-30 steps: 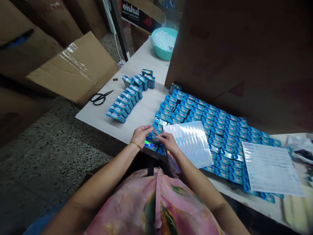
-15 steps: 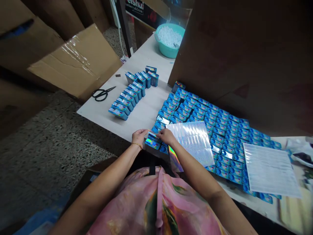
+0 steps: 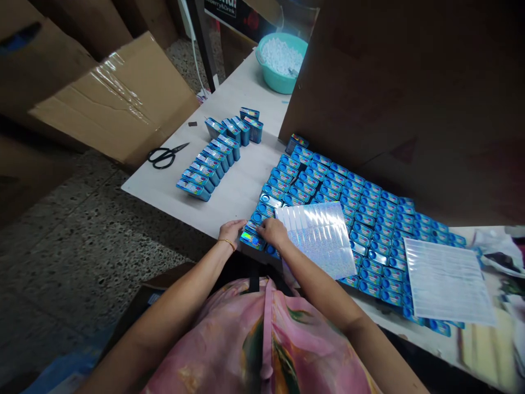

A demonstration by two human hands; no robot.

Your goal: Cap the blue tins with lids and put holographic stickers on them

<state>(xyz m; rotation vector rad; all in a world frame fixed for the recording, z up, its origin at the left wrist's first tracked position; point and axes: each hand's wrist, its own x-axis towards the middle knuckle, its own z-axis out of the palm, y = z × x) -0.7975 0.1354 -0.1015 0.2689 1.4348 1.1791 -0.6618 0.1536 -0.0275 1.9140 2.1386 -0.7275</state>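
At the near left corner of a block of small blue boxes (image 3: 283, 176), my left hand (image 3: 231, 232) is closed at the left end of one small blue box (image 3: 251, 226). My right hand (image 3: 272, 232) presses its closed fingers on the same box from the right. Any strip between the fingertips is too small to make out. Just nearer to me lies a box with a shiny rainbow top (image 3: 251, 239). A glittery sticker sheet (image 3: 315, 241) rests on the boxes beside my right forearm.
Several blue boxes (image 3: 207, 164) stand in a row on the white table (image 3: 164, 186), with black scissors (image 3: 164, 157) to their left. A turquoise basin (image 3: 279, 81) of white pieces is at the back. A second sheet (image 3: 449, 282) lies right. A cardboard panel (image 3: 389, 109) rises behind.
My hands have come down onto the box, and the thin strip stretched between them no longer shows. My right fingertips have shifted slightly left. The whole view has shifted a little.
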